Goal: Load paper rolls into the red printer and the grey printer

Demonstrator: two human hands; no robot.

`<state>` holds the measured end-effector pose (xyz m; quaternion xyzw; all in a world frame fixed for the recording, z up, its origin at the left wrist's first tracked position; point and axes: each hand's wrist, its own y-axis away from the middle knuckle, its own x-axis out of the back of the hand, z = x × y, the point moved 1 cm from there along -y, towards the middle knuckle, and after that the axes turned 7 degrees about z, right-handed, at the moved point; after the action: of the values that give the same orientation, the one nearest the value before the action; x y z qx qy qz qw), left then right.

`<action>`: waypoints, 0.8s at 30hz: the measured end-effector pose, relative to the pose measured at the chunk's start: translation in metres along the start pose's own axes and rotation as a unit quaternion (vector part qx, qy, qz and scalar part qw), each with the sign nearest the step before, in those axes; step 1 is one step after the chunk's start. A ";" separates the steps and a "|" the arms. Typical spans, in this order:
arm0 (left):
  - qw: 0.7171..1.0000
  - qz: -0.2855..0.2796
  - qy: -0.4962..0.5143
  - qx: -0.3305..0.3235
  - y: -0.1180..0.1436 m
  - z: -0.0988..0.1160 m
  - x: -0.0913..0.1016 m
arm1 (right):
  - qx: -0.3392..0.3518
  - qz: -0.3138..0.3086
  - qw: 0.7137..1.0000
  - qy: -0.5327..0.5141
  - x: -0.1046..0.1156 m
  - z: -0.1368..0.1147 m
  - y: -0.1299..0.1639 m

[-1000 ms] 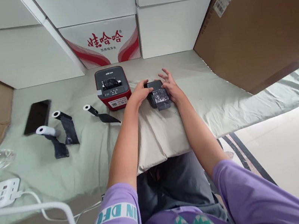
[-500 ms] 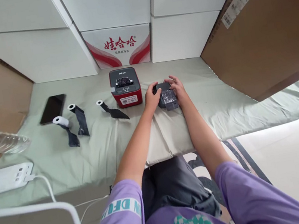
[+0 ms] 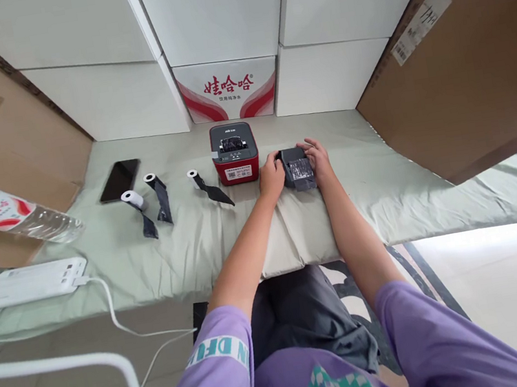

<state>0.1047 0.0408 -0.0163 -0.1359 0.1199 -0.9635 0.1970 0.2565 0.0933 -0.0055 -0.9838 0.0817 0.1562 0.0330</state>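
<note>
A small black printer (image 3: 290, 154) rests on the cloth-covered surface, with a shiny dark strip (image 3: 302, 174) lying over its front. My left hand (image 3: 271, 177) holds its left side, fingers curled in at the edge. On the right side, my right hand (image 3: 318, 159) grips the same device with its fingers bent along the edge; part of the grip is hidden. Just left of my hands stands a red and black printer (image 3: 235, 153). Farther left lie a paper roll (image 3: 193, 177) with a black tail and two more rolls, a nearer roll (image 3: 134, 200) and another roll (image 3: 155, 182).
A black phone (image 3: 120, 180), a water bottle (image 3: 11, 213) and a white power bank (image 3: 34, 282) with a cable lie on the left. White boxes (image 3: 215, 14) line the back. Cardboard boxes flank the right (image 3: 455, 71) and left (image 3: 32, 125).
The camera view has swung left, so the scene sits farther right. My left thumb has shifted from the printer's top toward its left edge. Both hands stay at the printer.
</note>
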 end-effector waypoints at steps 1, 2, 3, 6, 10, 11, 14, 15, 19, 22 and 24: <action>1.000 -0.005 -0.003 -0.003 0.002 0.000 0.003 | 0.001 0.002 1.000 0.002 0.000 0.000 0.000; 1.000 -0.010 -0.010 -0.005 0.005 0.001 0.006 | 0.003 0.004 1.000 0.004 0.001 0.001 0.000; 1.000 -0.014 -0.021 -0.007 0.009 0.003 0.009 | 0.005 0.005 1.000 0.006 0.002 0.001 0.001; 0.997 -0.025 -0.065 -0.016 0.020 0.012 0.020 | 0.012 0.008 1.000 0.009 0.003 0.004 0.001; 0.990 -0.003 -0.111 -0.088 0.031 0.034 0.041 | 0.026 0.015 0.999 0.017 0.006 0.007 0.005; 0.986 0.017 -0.123 -0.112 0.034 0.041 0.049 | 0.028 0.016 0.999 0.019 0.006 0.007 0.007; 0.970 0.102 -0.187 -0.121 0.038 0.058 0.079 | 0.028 0.021 0.999 0.020 0.006 0.008 0.009; 0.962 0.132 -0.214 -0.106 0.039 0.062 0.090 | 0.028 0.024 0.999 0.020 0.006 0.008 0.010; 0.927 0.239 -0.287 -0.027 0.034 0.063 0.115 | 0.028 0.030 0.999 0.015 0.004 0.009 0.009; 0.923 0.262 -0.280 0.023 0.027 0.052 0.115 | 0.023 0.034 0.999 0.003 0.004 0.009 0.008; 0.931 0.254 -0.260 0.029 0.023 0.045 0.112 | 0.020 0.037 0.999 -0.007 0.004 0.009 0.009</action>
<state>0.0271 -0.0342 0.0429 -0.3404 0.0673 -0.8154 0.4634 0.2559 0.0845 -0.0158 -0.9782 0.1208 0.1622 0.0471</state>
